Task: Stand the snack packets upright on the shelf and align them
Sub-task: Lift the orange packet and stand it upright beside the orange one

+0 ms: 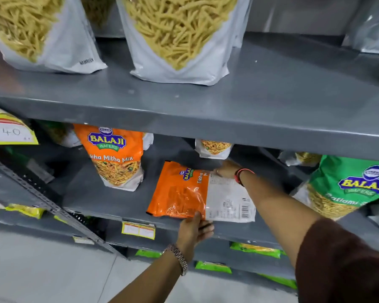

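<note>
Orange plastic, shiny and crinkled, is what I hold now: the fallen packet (184, 191) lies flat on the middle shelf (109, 202), its white back panel turned to the right and its near edge at the front lip of the shelf. My left hand (194, 229) grips this near edge from below, thumb on top of the foil. My right hand (227, 169) is on the far edge, but whether its fingers are closed around it I cannot tell. I judge that I am at the step of lifting this packet to stand it up. The next move needs me to raise it onto its bottom seam and then line it with the standing orange packet (116, 156) on the left. Between them the shelf is bare, so there is room. The upper shelf (249, 119) hangs low above, and the green packet (346, 186) stands near on the right.
</note>
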A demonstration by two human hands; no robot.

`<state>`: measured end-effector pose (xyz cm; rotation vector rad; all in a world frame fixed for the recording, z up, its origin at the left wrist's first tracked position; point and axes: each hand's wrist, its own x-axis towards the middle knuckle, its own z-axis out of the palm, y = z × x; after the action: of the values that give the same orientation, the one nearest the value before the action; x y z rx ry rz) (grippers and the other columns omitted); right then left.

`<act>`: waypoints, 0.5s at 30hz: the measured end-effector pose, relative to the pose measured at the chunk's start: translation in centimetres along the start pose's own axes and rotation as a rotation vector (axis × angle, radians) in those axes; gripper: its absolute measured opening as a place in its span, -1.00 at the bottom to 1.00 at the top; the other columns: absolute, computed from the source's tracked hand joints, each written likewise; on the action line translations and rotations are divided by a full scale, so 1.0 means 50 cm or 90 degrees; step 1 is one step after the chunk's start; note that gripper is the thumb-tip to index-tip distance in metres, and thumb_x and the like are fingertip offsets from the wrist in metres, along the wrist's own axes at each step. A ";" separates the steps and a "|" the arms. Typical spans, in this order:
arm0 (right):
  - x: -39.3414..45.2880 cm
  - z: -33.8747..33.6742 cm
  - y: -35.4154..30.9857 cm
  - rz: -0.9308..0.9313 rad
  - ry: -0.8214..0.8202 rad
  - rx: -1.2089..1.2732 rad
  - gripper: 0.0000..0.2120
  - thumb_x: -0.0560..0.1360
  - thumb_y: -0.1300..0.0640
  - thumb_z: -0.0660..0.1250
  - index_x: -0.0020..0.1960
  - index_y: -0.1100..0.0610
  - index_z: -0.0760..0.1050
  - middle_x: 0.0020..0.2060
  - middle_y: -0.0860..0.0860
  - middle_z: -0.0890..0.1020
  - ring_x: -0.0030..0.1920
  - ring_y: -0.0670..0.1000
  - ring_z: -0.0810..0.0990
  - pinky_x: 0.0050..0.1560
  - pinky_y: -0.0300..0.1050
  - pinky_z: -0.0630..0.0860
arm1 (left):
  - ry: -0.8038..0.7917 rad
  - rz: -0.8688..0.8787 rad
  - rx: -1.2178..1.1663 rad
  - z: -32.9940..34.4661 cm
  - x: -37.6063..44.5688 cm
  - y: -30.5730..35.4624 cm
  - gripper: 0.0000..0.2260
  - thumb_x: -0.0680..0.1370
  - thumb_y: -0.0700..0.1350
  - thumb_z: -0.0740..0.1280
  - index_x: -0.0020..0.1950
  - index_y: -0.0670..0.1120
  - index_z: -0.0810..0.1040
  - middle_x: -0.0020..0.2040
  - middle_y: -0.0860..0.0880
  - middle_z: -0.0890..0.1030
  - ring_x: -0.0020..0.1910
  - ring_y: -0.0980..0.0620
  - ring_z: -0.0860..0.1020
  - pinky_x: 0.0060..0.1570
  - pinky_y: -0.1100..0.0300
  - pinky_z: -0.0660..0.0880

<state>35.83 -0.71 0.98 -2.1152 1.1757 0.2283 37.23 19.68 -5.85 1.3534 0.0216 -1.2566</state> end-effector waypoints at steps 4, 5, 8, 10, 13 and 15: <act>-0.028 -0.011 0.024 0.017 0.073 0.067 -0.77 0.48 0.08 0.27 0.07 0.18 0.52 -0.05 0.05 0.58 -0.05 0.09 0.54 -0.07 -0.14 0.43 | -0.012 0.089 -0.018 -0.036 -0.006 0.032 -0.79 0.58 -0.06 0.19 0.01 -0.19 0.50 -0.10 -0.20 0.63 -0.25 -0.06 0.64 -0.32 0.21 0.64; -0.040 -0.009 0.034 0.031 0.096 0.115 -0.87 0.46 0.15 0.28 -0.11 0.20 0.54 -0.19 0.06 0.56 -0.20 0.07 0.50 -0.19 -0.16 0.38 | -0.012 0.117 -0.024 -0.043 -0.007 0.047 -0.80 0.58 -0.06 0.19 0.00 -0.17 0.51 -0.13 -0.17 0.65 -0.27 -0.04 0.66 -0.33 0.23 0.63; -0.084 -0.011 0.053 0.083 0.152 0.376 -0.78 0.41 0.38 0.18 -0.37 0.18 0.41 -0.33 0.11 0.45 -0.32 0.02 0.39 -0.29 -0.17 0.34 | -0.002 0.212 -0.004 -0.056 -0.006 0.106 -0.83 0.57 -0.05 0.23 -0.10 -0.12 0.54 -0.30 -0.01 0.70 -0.40 0.07 0.67 -0.39 0.23 0.61; -0.120 -0.018 0.056 0.061 0.177 0.516 -0.75 0.43 0.43 0.21 -0.34 0.19 0.48 -0.23 0.12 0.50 -0.22 0.01 0.46 -0.17 -0.11 0.49 | -0.001 0.284 0.050 -0.058 -0.007 0.151 -0.82 0.56 -0.04 0.25 -0.16 -0.07 0.57 -0.33 0.05 0.71 -0.40 0.09 0.65 -0.40 0.25 0.59; -0.151 -0.030 0.050 0.026 0.211 0.607 -0.77 0.43 0.45 0.28 -0.31 0.20 0.55 -0.15 0.13 0.60 -0.06 0.03 0.54 0.10 -0.02 0.54 | -0.017 0.356 0.126 -0.048 -0.002 0.222 -0.82 0.55 0.00 0.25 -0.15 -0.04 0.56 -0.16 -0.08 0.67 -0.24 -0.02 0.62 -0.20 0.12 0.59; -0.145 -0.028 0.052 0.024 0.257 0.619 -0.82 0.42 0.45 0.30 -0.26 0.24 0.56 -0.11 0.17 0.60 -0.05 0.07 0.55 0.16 0.02 0.53 | -0.020 0.387 0.182 -0.038 0.011 0.260 -0.83 0.54 0.03 0.25 -0.15 -0.01 0.56 -0.10 -0.10 0.66 -0.15 -0.08 0.63 -0.10 0.06 0.60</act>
<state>29.35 2.40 4.09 -1.2862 1.1973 -0.6647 47.26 17.16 2.23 1.4338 -0.5707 -0.7793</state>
